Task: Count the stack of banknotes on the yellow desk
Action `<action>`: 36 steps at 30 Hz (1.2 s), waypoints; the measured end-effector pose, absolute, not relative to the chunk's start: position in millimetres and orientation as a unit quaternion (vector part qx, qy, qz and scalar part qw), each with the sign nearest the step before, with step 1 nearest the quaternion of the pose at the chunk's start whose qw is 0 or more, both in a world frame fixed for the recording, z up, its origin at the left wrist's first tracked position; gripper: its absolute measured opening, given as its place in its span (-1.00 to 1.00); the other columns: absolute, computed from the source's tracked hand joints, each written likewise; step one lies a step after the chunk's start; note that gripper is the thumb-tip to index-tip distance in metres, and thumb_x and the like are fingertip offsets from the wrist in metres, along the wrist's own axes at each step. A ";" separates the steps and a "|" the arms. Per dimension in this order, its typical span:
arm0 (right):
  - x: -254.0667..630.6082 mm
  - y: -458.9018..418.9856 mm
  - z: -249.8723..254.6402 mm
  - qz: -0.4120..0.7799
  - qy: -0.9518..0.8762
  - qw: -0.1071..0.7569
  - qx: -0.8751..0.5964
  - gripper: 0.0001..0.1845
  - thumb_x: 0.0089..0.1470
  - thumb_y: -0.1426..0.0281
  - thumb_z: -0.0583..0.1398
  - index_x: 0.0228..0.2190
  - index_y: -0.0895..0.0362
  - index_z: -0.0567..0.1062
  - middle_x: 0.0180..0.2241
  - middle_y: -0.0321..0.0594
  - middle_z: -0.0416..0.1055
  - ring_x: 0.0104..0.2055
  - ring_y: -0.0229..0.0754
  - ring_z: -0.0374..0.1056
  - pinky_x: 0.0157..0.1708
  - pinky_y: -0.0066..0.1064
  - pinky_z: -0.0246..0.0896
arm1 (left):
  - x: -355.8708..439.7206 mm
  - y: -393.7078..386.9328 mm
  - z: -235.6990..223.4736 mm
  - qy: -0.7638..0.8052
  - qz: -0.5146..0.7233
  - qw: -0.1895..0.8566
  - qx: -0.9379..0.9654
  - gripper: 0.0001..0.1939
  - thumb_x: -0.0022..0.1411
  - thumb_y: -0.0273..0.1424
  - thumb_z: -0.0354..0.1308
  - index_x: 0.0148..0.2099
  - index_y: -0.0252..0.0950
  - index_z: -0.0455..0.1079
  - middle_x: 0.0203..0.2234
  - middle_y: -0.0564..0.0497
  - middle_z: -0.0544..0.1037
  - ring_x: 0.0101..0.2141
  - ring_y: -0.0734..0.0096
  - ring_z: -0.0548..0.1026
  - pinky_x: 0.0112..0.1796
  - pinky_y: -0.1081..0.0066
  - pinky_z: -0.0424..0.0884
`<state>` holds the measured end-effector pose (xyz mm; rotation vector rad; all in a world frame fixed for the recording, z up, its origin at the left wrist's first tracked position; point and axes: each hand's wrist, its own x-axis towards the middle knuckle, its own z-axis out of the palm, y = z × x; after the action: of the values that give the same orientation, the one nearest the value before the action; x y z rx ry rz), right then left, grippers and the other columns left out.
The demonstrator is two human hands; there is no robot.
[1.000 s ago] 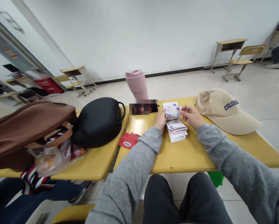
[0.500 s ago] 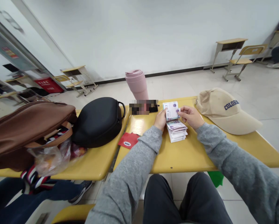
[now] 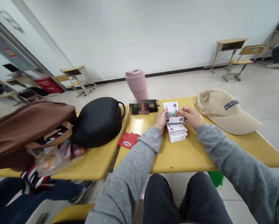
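Between my hands is a bundle of banknotes (image 3: 171, 107), pale with purple print and a "5" on it. My left hand (image 3: 161, 119) grips the bundle at its left edge, thumb on top. My right hand (image 3: 190, 117) is closed at the right side, thumb and forefinger by the edge of the notes; one note is folded down toward me there, and exactly what the fingertips pinch is hard to see. Just below, a fanned stack of banknotes (image 3: 177, 132) lies on the yellow desk (image 3: 162, 160).
A beige cap (image 3: 225, 112) lies on the right. Behind my hands stand a pink tumbler (image 3: 137, 84) and a partly blurred dark phone (image 3: 153, 108). Leftward are a red envelope (image 3: 128, 140), a black case (image 3: 98, 121), a brown bag (image 3: 32, 130) and a plastic bag (image 3: 52, 160).
A note has come down from the held bundle toward the stack, uncovering another note with a large "5". My right hand has shifted slightly; the left stays in place.
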<state>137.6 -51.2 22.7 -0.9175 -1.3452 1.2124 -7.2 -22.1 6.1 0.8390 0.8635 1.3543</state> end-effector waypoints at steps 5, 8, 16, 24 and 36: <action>143.5 -42.8 13.1 0.436 -0.585 0.520 -0.444 -0.61 -0.10 0.09 0.24 -0.61 0.15 0.33 -0.72 -0.33 0.30 -0.71 -0.41 -0.02 -0.68 -0.48 -0.18 | -7.5 -21.3 7.0 0.375 0.591 0.616 0.362 -0.81 0.03 -0.33 0.22 -0.39 -0.39 0.42 -0.50 -0.06 0.55 -0.32 0.28 0.54 -0.17 0.28 0.40; 146.2 -38.0 8.2 0.390 -0.577 0.518 -0.497 -0.59 -0.14 0.08 0.26 -0.63 0.15 0.31 -0.71 -0.33 0.30 -0.67 -0.39 0.04 -0.65 -0.48 -0.12 | -8.2 -20.8 5.1 0.371 0.583 0.622 0.368 -0.81 0.01 -0.34 0.23 -0.37 -0.40 0.43 -0.48 -0.09 0.56 -0.29 0.25 0.54 -0.14 0.25 0.38; 143.9 -38.2 7.5 0.427 -0.572 0.520 -0.469 -0.62 -0.16 0.13 0.27 -0.62 0.14 0.28 -0.68 -0.34 0.32 -0.62 -0.35 0.15 -0.58 -0.47 0.02 | -8.7 -18.9 -1.3 0.357 0.557 0.631 0.405 -0.74 -0.06 -0.38 0.28 -0.27 -0.38 0.45 -0.44 -0.07 0.58 -0.36 0.31 0.54 -0.17 0.27 0.38; 143.8 -36.4 6.0 0.435 -0.574 0.527 -0.452 -0.70 -0.18 0.22 0.29 -0.57 0.15 0.33 -0.63 -0.30 0.37 -0.57 -0.31 0.24 -0.54 -0.45 0.09 | -8.2 -21.4 1.3 0.352 0.559 0.630 0.408 -0.77 -0.02 -0.37 0.25 -0.28 -0.38 0.45 -0.43 -0.08 0.58 -0.35 0.29 0.54 -0.16 0.25 0.39; 146.2 -36.8 6.4 0.411 -0.584 0.528 -0.460 -0.72 -0.16 0.23 0.28 -0.54 0.14 0.33 -0.64 -0.31 0.36 -0.58 -0.29 0.24 -0.56 -0.45 0.05 | -7.6 -19.4 2.3 0.379 0.588 0.613 0.368 -0.82 0.05 -0.35 0.20 -0.34 -0.39 0.45 -0.44 -0.09 0.58 -0.32 0.27 0.54 -0.16 0.26 0.38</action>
<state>146.2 -36.8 6.4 -1.0985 -1.3951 0.9809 -7.6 -19.4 2.3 0.8481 0.8731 1.3562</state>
